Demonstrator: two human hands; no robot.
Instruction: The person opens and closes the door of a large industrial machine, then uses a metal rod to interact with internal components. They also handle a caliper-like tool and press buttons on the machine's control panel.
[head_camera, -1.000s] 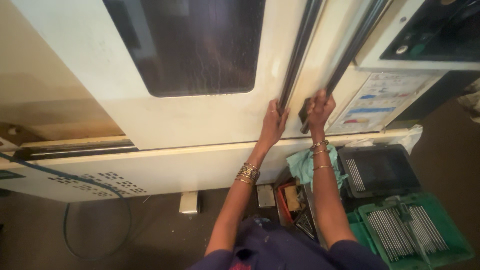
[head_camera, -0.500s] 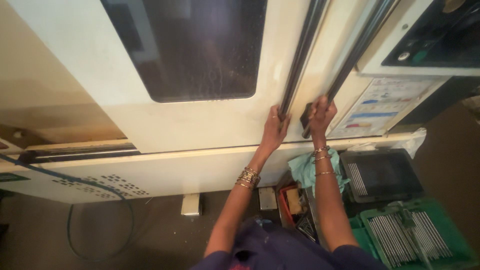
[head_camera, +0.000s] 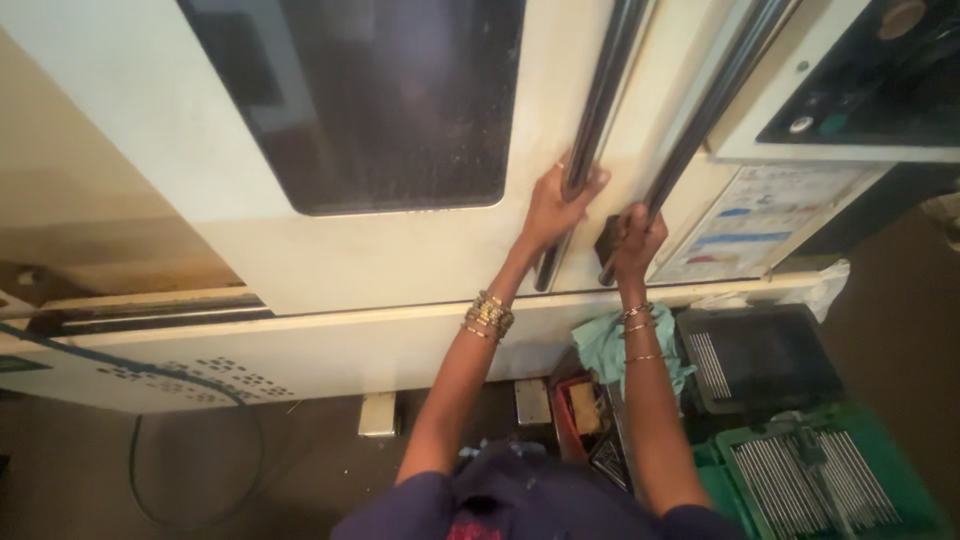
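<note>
both hands have slid up the door bars since a second ago. left hand is clenched on the left bar, right hand on the right bar, beside the dark window.

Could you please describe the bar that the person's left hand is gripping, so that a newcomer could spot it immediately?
Find the cream machine door with its dark window. Just right of the window, two dark bars run slantwise. The left hand grips the left bar, nearer the window; the right hand holds the right bar.
</note>
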